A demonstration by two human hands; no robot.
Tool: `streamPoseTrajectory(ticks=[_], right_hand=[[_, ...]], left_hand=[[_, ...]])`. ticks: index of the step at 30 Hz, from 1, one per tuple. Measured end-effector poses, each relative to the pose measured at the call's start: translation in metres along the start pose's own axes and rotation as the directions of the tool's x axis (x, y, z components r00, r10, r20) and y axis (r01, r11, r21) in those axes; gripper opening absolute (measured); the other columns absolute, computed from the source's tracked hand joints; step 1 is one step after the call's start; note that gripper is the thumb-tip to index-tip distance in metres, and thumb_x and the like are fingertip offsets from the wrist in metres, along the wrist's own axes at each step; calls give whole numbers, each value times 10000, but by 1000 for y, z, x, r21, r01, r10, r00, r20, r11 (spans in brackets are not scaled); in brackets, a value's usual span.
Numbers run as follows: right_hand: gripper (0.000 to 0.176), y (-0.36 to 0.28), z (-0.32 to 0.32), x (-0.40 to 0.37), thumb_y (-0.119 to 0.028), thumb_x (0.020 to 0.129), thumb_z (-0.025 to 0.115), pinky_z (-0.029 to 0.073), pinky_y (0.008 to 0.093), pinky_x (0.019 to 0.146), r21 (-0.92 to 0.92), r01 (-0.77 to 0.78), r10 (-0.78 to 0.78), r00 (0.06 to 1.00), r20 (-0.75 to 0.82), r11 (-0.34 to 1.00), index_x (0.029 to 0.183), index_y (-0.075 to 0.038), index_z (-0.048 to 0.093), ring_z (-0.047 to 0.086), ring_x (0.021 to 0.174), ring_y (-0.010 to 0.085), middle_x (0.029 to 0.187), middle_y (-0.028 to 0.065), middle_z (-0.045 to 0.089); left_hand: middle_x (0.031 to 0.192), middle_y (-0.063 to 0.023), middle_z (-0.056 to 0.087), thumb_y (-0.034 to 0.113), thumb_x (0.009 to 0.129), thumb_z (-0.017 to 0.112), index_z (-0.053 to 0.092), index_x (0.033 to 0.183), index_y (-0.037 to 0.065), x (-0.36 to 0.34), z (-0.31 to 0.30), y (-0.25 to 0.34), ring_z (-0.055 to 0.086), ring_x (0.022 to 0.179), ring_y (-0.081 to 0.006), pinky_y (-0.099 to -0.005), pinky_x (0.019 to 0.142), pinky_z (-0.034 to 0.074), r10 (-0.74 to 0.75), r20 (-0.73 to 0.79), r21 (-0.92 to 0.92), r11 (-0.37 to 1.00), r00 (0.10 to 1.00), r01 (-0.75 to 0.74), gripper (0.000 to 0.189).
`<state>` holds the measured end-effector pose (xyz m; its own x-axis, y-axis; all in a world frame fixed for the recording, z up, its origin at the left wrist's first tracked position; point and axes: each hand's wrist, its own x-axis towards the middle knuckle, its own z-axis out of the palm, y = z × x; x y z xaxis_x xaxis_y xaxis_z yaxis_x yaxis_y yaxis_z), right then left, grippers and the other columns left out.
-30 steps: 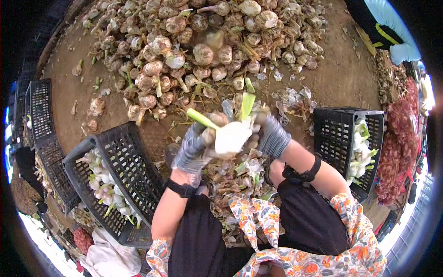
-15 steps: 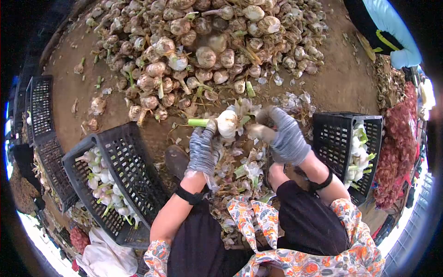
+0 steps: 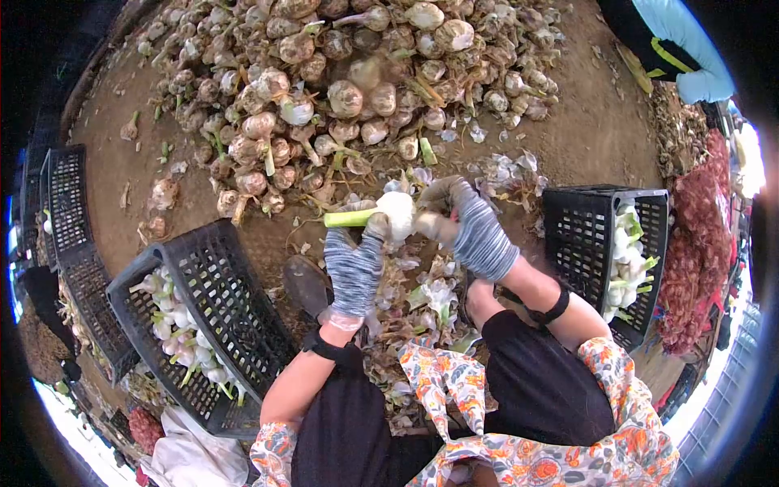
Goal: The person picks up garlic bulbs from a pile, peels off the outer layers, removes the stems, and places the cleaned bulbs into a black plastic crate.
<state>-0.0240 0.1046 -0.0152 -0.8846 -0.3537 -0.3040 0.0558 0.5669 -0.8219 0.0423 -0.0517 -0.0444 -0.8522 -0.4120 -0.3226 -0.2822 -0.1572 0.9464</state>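
In a grey striped glove, my left hand [image 3: 355, 264] is closed on a garlic bulb [image 3: 397, 216], which lies sideways with its cut green stem pointing left. The bulb's skin is white and clean. My right hand [image 3: 469, 223], gloved alike, has its fingers curled against the root side of the bulb. A small reddish bit shows between those fingers, but I cannot make out what they hold. Loose garlic skins [image 3: 438, 299] litter the ground beneath both hands.
A large heap of unpeeled garlic [image 3: 349, 97] lies ahead. Black crates with white bulbs stand at left [image 3: 235, 284] and right [image 3: 580, 235]. Red mesh sacks [image 3: 694, 252] lie at far right. Another person's blue sleeve [image 3: 690, 49] shows at upper right.
My right hand has moved left, closer to the bulb, and its fingers now meet the root side. A loose leaf of skin beside the bulb is no longer seen there. The view has shifted slightly.
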Motion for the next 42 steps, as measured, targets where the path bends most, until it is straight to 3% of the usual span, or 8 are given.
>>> streamPoseTrajectory(ticks=[6,8,12,15,20,28,36,42], right_hand=[[145,35,4,4,-116,826,580,478,312,651,130,-146,143,989,33,981,928,-25,532,575,690,155,776,74,589],[164,55,-9,-1,-127,854,557,484,301,683,-538,-3,176,946,271,843,973,-14,554,583,751,146,828,87,603],[250,47,-16,-10,-210,864,573,481,316,740,-580,117,45,965,257,806,1026,-20,566,579,846,148,901,92,616],[448,30,2,-2,-360,832,599,452,342,817,267,-97,76,993,91,959,1121,-26,532,580,914,210,1023,159,594],[469,17,-38,-7,-285,778,649,425,296,870,263,-18,-96,905,415,965,1130,3,536,546,985,177,1053,97,586],[271,32,-236,-146,-155,749,634,435,361,838,-615,-612,148,758,-635,497,1000,-57,599,541,982,297,1032,131,580],[386,-15,-102,-38,-180,749,680,458,322,815,-287,-3,-20,997,-79,958,1089,-30,574,583,924,256,1007,131,604],[515,-12,-10,25,-255,705,686,480,392,714,-456,402,-486,870,-80,794,1128,-23,505,582,837,337,941,183,583]], left_hand=[[972,-66,593,130,844,617,558,1024,-7,-3,-2,5,528,890,-115,-259,821,422,90,33,-71,994,995,-88,234],[948,-59,584,137,845,622,552,1016,-5,4,-7,-1,530,830,-105,-257,778,443,-63,41,-114,991,997,67,233],[946,-52,592,197,854,619,560,1037,-14,6,-7,-8,534,836,-102,-238,765,436,-269,10,-142,953,963,268,286],[941,-45,592,202,857,616,563,1035,-4,2,-2,-7,547,823,-105,-247,737,457,-234,79,-168,955,969,245,277],[934,-37,595,163,719,755,560,1074,38,11,0,6,552,876,-139,-286,803,452,-123,571,68,992,812,103,424],[1134,-123,547,208,671,767,482,1190,52,144,-47,8,505,1079,-234,-369,907,421,556,-115,786,558,823,-267,613],[935,-125,631,135,752,677,627,998,82,161,-31,57,609,816,-275,-339,734,485,709,140,758,372,691,-536,257],[779,-123,602,231,724,696,632,905,59,55,19,69,587,710,-302,-366,632,475,502,478,525,493,720,-693,258]])
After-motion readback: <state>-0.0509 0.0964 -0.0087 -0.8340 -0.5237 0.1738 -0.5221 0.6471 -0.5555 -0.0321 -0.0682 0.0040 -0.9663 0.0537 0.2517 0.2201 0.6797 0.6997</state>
